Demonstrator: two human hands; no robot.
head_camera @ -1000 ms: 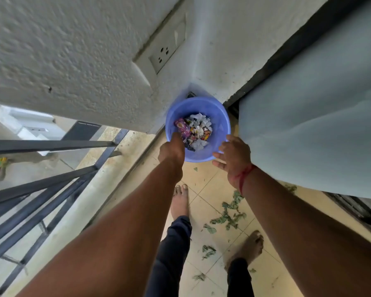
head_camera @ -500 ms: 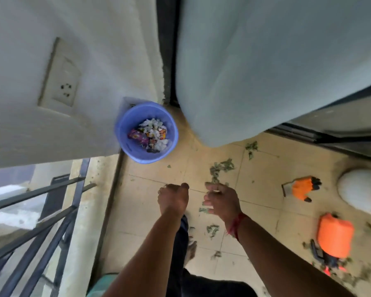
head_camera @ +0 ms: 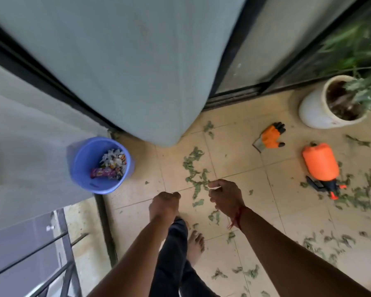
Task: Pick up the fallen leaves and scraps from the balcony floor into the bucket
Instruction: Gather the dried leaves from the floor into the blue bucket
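Observation:
The blue bucket stands on the floor against the wall at the left, with wrappers and paper scraps inside. Green fallen leaves lie scattered over the tiles, from the curtain's edge to the right side. My left hand hangs above the floor to the right of the bucket, its fingers curled into a fist with nothing visible in it. My right hand hovers over the leaf patch, fingers loosely curled and holding nothing. Both hands are apart from the bucket and the leaves.
An orange glove and an orange sprayer bottle lie on the tiles to the right. A white plant pot stands at the far right. A grey curtain hangs over the sliding door. A metal railing borders the left.
Both hands have drawn back from over the bucket. The view has swung right and down, so the bucket sits at the left and the leaf-strewn floor fills the middle.

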